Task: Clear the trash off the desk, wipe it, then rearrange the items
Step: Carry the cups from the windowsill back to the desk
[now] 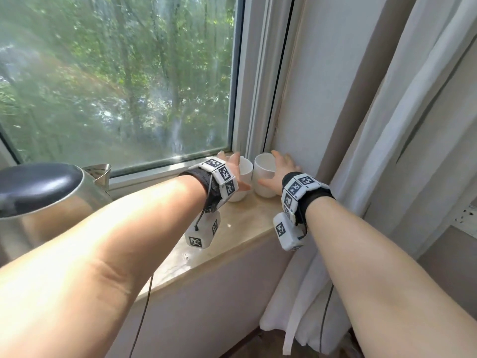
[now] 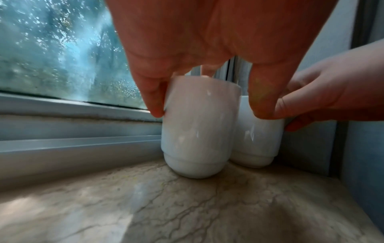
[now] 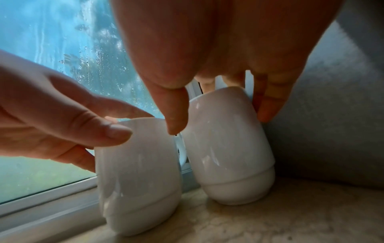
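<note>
Kettle [image 1: 38, 200]: near your left elbow; swinging the arm back may knock it.
Sill [image 1: 232, 236]: smooth stone, so cups could slide.
Left hand [image 1: 233, 167]: fingers [image 2: 151, 92] curled round left cup [image 2: 197, 128].
Right hand [image 1: 280, 169]: fingers [image 3: 268, 106] grip right cup [image 3: 228, 148] by the wall.
Risk: cups stand just beside each other; lifting both may clink them.

Tight corner, open sill in front

Two white cups [image 1: 264, 174] crowd the sill's [image 1: 240, 228] far-right corner against wall [image 1: 317, 99] and window frame [image 1: 165, 171]; a kettle [image 1: 38, 202] blocks the frame's left; bare sill lies lower centre.

No readable text, labels or numbers anywhere.
</note>
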{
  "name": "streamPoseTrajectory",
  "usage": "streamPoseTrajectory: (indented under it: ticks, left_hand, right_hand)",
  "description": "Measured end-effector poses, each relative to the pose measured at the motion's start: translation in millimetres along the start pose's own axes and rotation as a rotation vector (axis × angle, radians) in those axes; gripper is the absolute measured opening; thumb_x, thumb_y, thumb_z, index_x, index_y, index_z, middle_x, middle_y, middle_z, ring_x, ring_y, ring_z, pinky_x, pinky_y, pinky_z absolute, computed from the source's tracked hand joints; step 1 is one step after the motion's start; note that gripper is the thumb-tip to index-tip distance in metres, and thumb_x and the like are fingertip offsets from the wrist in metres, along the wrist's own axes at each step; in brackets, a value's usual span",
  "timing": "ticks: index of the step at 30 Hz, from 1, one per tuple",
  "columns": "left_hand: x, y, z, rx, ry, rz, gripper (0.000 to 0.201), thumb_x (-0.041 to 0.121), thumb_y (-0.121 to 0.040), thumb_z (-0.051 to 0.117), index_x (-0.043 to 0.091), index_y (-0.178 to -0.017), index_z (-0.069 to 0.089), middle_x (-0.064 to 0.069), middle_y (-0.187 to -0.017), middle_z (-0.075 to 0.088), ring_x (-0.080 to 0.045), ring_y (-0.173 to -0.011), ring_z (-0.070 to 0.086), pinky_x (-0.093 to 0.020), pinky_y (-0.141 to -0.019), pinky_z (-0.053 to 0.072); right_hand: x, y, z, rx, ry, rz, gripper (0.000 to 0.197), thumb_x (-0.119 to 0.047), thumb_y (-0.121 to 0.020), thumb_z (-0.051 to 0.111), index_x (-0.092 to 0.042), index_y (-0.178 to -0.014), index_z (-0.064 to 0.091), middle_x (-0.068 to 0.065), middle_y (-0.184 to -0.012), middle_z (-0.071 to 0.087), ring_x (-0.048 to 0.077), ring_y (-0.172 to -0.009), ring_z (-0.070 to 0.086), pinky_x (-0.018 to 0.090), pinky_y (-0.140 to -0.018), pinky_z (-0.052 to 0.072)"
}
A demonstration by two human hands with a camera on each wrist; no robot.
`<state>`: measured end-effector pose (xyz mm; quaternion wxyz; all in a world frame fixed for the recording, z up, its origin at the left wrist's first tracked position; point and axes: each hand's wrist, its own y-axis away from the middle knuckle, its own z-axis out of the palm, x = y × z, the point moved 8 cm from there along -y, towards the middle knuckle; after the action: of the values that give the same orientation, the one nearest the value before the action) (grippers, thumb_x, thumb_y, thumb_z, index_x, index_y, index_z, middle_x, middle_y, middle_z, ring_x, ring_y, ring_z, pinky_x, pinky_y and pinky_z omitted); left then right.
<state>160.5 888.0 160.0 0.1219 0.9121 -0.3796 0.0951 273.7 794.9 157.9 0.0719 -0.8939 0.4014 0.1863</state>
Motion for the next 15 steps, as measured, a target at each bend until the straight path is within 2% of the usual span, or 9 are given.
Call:
streamPoseTrajectory:
  ticks: [3, 4, 7, 10, 12, 15]
  left_hand:
    - [3.1, -3.7, 2.8, 0.020, 0.059, -0.024, 0.080, 0.047, -0.083, 0.062, 0.027, -0.147, 0.017, -0.012, -0.149, 0.019, -0.037, -0.133, 0.030, -0.044, -0.106, 0.031]
    - [3.6, -5.9, 2.6, 0.019, 0.064, -0.021, 0.077, 0.046, -0.085, 0.061, 0.027, -0.146, 0.019, -0.011, -0.148, 0.019, -0.037, -0.132, 0.031, -0.045, -0.104, 0.033]
    - [1.1, -11.3, -2.5, -0.015, -0.013, -0.003, 0.090, 0.054, -0.074, 0.069, 0.030, -0.145, 0.019, -0.012, -0.142, 0.022, -0.038, -0.123, 0.041, -0.044, -0.091, 0.044]
    - [-6.1, -13.9, -4.7, -0.047, -0.067, -0.005, 0.096, 0.064, -0.069, 0.067, 0.034, -0.146, 0.017, -0.012, -0.140, 0.023, -0.038, -0.122, 0.042, -0.041, -0.085, 0.045]
    - [-9.2, -15.0, -3.6, -0.051, -0.091, 0.008, 0.097, 0.068, -0.065, 0.066, 0.035, -0.145, 0.020, -0.012, -0.136, 0.026, -0.039, -0.120, 0.043, -0.040, -0.085, 0.044]
    - [-9.1, -16.3, -5.0, -0.068, -0.124, 0.009, 0.098, 0.066, -0.062, 0.070, 0.033, -0.142, 0.024, -0.011, -0.134, 0.030, -0.037, -0.118, 0.045, -0.043, -0.092, 0.046]
  right_hand:
    - [1.9, -2.5, -1.0, 0.031, 0.014, 0.020, 0.081, -0.046, -0.083, 0.059, -0.028, -0.147, 0.014, 0.007, -0.149, 0.024, 0.033, -0.134, 0.028, 0.040, -0.107, 0.028]
    - [2.2, -4.0, -1.7, 0.040, 0.007, 0.025, 0.081, -0.047, -0.082, 0.059, -0.028, -0.147, 0.015, 0.008, -0.148, 0.025, 0.033, -0.134, 0.028, 0.040, -0.107, 0.028]
    - [3.0, -7.6, -2.7, 0.041, -0.073, 0.040, 0.080, -0.048, -0.081, 0.061, -0.028, -0.146, 0.018, 0.010, -0.145, 0.023, 0.032, -0.133, 0.030, 0.040, -0.108, 0.029]
    - [4.4, -10.9, -0.7, 0.040, -0.118, 0.043, 0.078, -0.046, -0.081, 0.060, -0.028, -0.145, 0.019, 0.009, -0.143, 0.021, 0.033, -0.129, 0.036, 0.040, -0.107, 0.033]
    - [3.0, -12.8, 1.1, 0.040, -0.112, 0.040, 0.080, -0.045, -0.081, 0.061, -0.029, -0.146, 0.017, 0.010, -0.144, 0.022, 0.033, -0.131, 0.035, 0.041, -0.107, 0.033]
    - [0.2, -14.3, 3.7, 0.020, -0.117, 0.035, 0.087, -0.045, -0.077, 0.065, -0.030, -0.147, 0.015, 0.010, -0.147, 0.023, 0.032, -0.135, 0.030, 0.042, -0.110, 0.030]
